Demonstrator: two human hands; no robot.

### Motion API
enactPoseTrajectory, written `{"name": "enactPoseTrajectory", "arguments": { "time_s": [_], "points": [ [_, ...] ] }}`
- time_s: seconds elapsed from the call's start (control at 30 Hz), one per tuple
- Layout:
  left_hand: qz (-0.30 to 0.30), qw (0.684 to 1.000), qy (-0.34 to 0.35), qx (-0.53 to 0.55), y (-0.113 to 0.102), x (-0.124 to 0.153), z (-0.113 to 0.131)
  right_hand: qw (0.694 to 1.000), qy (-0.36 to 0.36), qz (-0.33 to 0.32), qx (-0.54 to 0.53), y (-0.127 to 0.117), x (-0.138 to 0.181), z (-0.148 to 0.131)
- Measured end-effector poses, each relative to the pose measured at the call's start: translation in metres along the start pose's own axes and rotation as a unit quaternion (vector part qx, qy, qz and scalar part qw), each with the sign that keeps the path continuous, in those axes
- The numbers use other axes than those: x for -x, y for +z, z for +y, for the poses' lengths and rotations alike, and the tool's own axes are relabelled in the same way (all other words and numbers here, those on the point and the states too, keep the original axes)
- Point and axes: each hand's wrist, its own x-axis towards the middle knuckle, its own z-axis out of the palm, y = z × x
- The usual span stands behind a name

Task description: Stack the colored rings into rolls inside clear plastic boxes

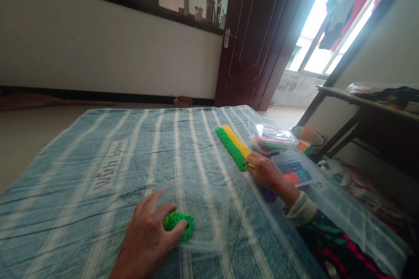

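Observation:
My left hand [149, 231] reaches into a clear plastic box [209, 222]. Its thumb and fingers are closed around a short stack of green notched plastic discs [183, 226], with a little yellow-green at the far end. On the bed, a long row of green discs [231, 149] lies beside a long row of yellow discs [235, 139]. My right hand [263, 169] has its fingers closed at the near end of the yellow row, right by the green row's end. Its fingertips are partly hidden. Under the right wrist lies a purple disc [271, 195].
A lidded clear box [276, 136] and an open box of red and blue pieces [293, 173] stand along the bed's right side. The striped bedspread [131, 170] is wrinkled at left. A dark shelf [369, 102] stands at right, a door [252, 30] behind.

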Motion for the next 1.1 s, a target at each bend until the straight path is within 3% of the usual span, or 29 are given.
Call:
{"name": "enactPoseTrajectory", "arguments": {
  "time_s": [0.47, 1.1],
  "points": [
    [0.006, 1.0, 0.008, 0.022, 0.0, 0.0, -0.001, 0.994, -0.045, -0.081, 0.059, 0.002, -0.035, 0.015],
    [-0.007, 1.0, 0.019, 0.004, 0.002, 0.001, -0.003, 0.99, -0.056, -0.106, 0.077, -0.001, -0.047, 0.017]
  ]
}}
